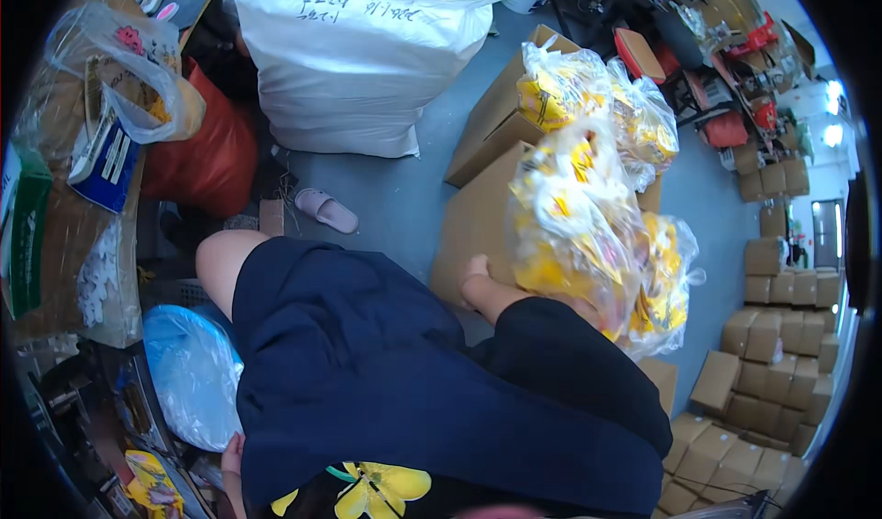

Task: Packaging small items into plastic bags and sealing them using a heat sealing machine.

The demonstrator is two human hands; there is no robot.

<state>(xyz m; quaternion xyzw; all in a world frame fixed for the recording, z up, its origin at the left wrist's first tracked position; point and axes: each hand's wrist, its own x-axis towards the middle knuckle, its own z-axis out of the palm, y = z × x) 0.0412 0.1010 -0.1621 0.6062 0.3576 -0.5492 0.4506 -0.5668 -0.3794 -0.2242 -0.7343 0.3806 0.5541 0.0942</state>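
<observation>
Left hand (pixel 232 456) at near edge of round blue tub lined with clear plastic (pixel 191 381), low at person's left; grip unclear, cannot tell if clamped; right hand unseen; step seemingly tub-handling; next move calls for sure hold.

Left fingers (pixel 234 447) partly hidden by navy cloth (pixel 367 363), grip unclear; flowered top (pixel 381 493) cut off at lower edge.

So there's a huge stuffed white sack (pixel 358 78) on the floor, with a lone pale slipper (pixel 327 211) near it and a red bag (pixel 207 156) off to its left. Blue-and-white box (pixel 108 165) and a green box (pixel 33 234) sit on the counter (pixel 69 243), plus brown cartons (pixel 763 372) stacked far right.
</observation>
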